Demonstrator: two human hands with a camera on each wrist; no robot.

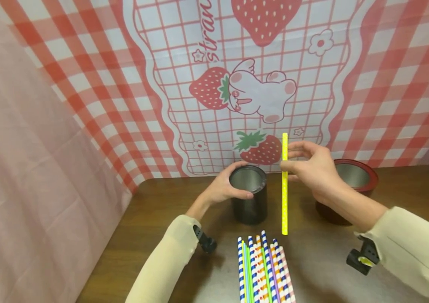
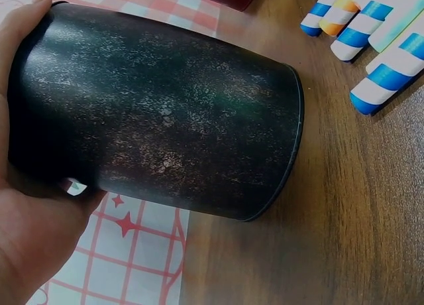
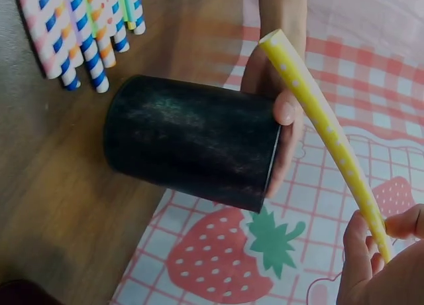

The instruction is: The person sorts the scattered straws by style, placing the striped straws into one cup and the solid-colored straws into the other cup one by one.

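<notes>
My left hand [image 1: 226, 185] grips a dark metal cup [image 1: 250, 206] around its upper part, thumb and fingers on opposite sides of the rim. The left wrist view shows the dark, speckled side of the cup [image 2: 165, 113]. To its right, my right hand [image 1: 314, 168] pinches a yellow straw [image 1: 284, 193] with white dots between thumb and fingers. The straw hangs upright beside the cup, its lower end above the table. In the right wrist view the yellow straw [image 3: 324, 126] slants across, with the dark cup [image 3: 192, 139] behind it.
Several striped and plain straws [image 1: 263, 269] lie side by side at the table's front. A red-brown container [image 1: 369, 179] stands behind my right wrist. The wooden table [image 1: 153, 206] ends at a checked strawberry cloth [image 1: 184, 126] at the back; a pink curtain [image 1: 47, 168] hangs left.
</notes>
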